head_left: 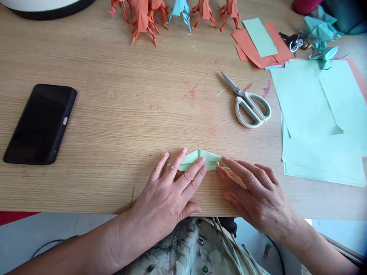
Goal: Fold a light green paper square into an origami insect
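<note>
Forearms (97,242), then left hand (172,191), splayed, on folded green paper (210,157); right hand (255,187), half-open, on its end.

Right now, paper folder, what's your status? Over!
Left hand spread over folded green paper. Right hand touching its right end. Scissors lie beyond, apart from both hands.

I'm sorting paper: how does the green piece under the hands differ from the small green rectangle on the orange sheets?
The folded green piece is creased into a slim, pointed shape; the small green rectangle looks flat and unfolded. The left hand and right hand touch the folded green piece; the small green rectangle rests untouched on orange sheets. Both are pale green paper.
</note>
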The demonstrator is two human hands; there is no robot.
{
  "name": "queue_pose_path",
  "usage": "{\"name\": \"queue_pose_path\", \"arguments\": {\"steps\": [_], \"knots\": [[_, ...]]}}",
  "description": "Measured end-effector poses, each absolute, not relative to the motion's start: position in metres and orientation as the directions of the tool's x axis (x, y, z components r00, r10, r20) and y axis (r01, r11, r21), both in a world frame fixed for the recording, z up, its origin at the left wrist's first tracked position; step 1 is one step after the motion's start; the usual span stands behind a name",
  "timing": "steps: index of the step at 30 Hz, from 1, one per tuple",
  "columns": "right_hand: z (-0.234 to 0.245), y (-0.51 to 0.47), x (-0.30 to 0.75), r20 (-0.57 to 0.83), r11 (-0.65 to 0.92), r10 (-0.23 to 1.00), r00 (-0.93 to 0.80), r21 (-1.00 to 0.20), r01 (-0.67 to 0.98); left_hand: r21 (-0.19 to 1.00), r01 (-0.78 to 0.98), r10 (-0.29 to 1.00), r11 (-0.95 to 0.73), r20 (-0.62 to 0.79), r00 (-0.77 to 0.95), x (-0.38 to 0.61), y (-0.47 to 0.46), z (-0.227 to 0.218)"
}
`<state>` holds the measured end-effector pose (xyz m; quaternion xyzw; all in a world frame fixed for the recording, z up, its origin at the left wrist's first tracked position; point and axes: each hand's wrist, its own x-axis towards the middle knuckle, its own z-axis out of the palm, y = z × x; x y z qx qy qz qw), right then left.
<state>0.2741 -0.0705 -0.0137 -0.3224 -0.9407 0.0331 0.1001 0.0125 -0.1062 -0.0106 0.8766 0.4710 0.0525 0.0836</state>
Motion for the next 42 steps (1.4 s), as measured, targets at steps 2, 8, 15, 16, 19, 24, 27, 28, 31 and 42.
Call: {"name": "queue_pose_path", "arguments": {"steps": [2,8,15,16,19,24,27,28,31,42], "knots": [[-0.011,-0.072,0.276,0.169,0.795,0.606,-0.777,-0.119,0.595,0.217,0.809,0.832,-0.546,0.024,0.554,0.011,-0.106,-0.012],[0.002,-0.063,0.251,0.297,0.838,0.540,-0.787,-0.280,0.469,0.257,0.806,0.838,-0.533,0.028,0.546,0.009,-0.108,-0.017],[-0.017,-0.046,0.231,0.297,0.773,0.616,-0.730,-0.407,0.487,0.297,0.801,0.840,-0.520,0.010,0.542,0.009,-0.105,-0.016],[-0.019,-0.046,0.233,0.289,0.768,0.620,-0.729,-0.413,0.489,0.305,0.800,0.842,-0.516,0.010,0.540,0.009,-0.105,-0.015],[-0.019,-0.048,0.240,0.255,0.766,0.608,-0.752,-0.436,0.472,0.316,0.793,0.840,-0.522,0.028,0.542,0.008,-0.104,-0.016],[-0.018,-0.048,0.246,0.236,0.775,0.581,-0.779,-0.452,0.441,0.267,0.784,0.821,-0.561,0.054,0.569,0.006,-0.104,-0.019],[-0.018,-0.046,0.246,0.240,0.777,0.575,-0.782,-0.460,0.430,0.264,0.784,0.820,-0.562,0.056,0.569,0.005,-0.105,-0.020],[-0.018,-0.045,0.246,0.241,0.783,0.564,-0.789,-0.458,0.420,0.269,0.781,0.819,-0.563,0.060,0.570,0.005,-0.105,-0.020],[-0.018,-0.043,0.247,0.240,0.815,0.513,-0.824,-0.436,0.380,0.291,0.766,0.812,-0.573,0.075,0.579,0.005,-0.104,-0.019],[-0.020,-0.042,0.250,0.257,0.850,0.460,-0.850,-0.405,0.338,0.283,0.770,0.820,-0.572,0.226,0.526,-0.007,-0.107,-0.015]]}}
